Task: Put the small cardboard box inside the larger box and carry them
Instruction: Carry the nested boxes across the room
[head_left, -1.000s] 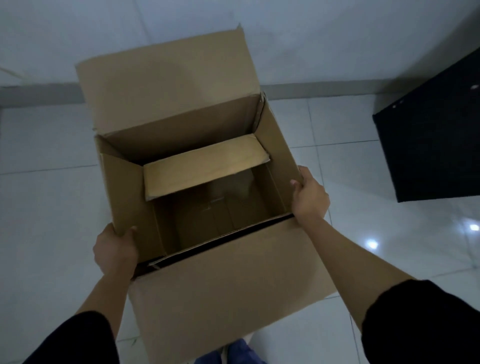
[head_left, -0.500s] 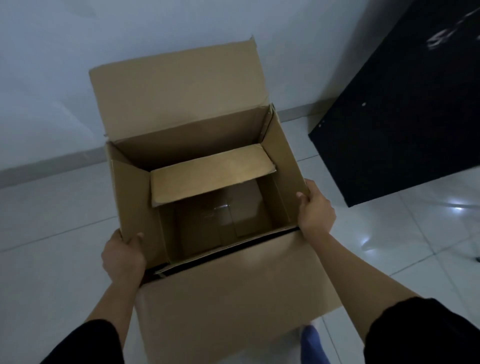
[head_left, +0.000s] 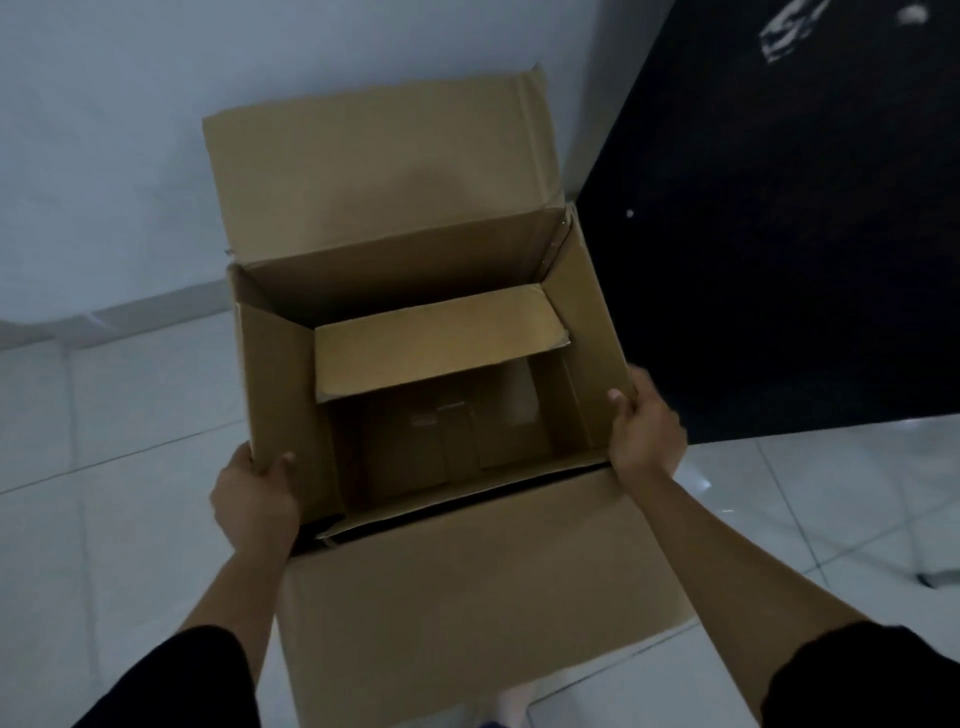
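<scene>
The small cardboard box (head_left: 441, 395) is already lying inside the larger box (head_left: 467, 597). The larger box is being gripped at both side walls by the left hand (head_left: 254, 499) and right hand (head_left: 647, 431), fingers closed; carrying appears under way.

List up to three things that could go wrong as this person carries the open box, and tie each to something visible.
1. The left hand and right hand grip only the side walls of the larger box; thin cardboard may buckle or slip.
2. The raised far flap hides what lies ahead, near the dark cabinet.
3. The small box sits loosely inside and could shift.
</scene>
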